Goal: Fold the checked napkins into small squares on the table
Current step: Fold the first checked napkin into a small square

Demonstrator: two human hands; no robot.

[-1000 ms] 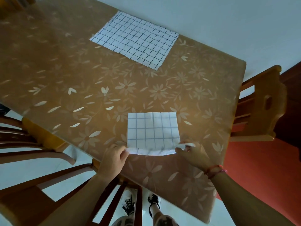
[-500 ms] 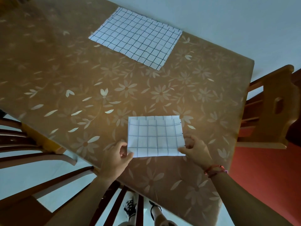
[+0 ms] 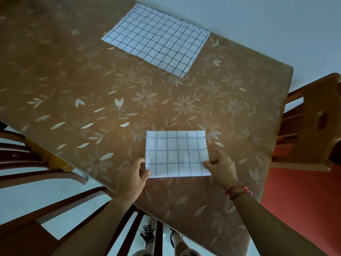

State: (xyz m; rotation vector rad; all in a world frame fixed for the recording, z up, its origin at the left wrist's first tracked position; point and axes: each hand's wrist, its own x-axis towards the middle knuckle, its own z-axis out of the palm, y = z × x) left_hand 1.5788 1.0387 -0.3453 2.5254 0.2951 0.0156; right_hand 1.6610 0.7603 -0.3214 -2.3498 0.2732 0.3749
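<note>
A folded white checked napkin lies flat near the table's front edge. My left hand pinches its near left corner, and my right hand pinches its near right corner, thumb on top. A second checked napkin, larger and spread flat, lies at the far side of the table.
The table carries a brown cloth with pale flowers. One wooden chair stands at the right end, another chair at the front left. My shoes show below the table edge, and a red floor at right.
The loose near flap I held up a second ago now lies flat on the folded napkin. Both hands have stayed at the near corners.
</note>
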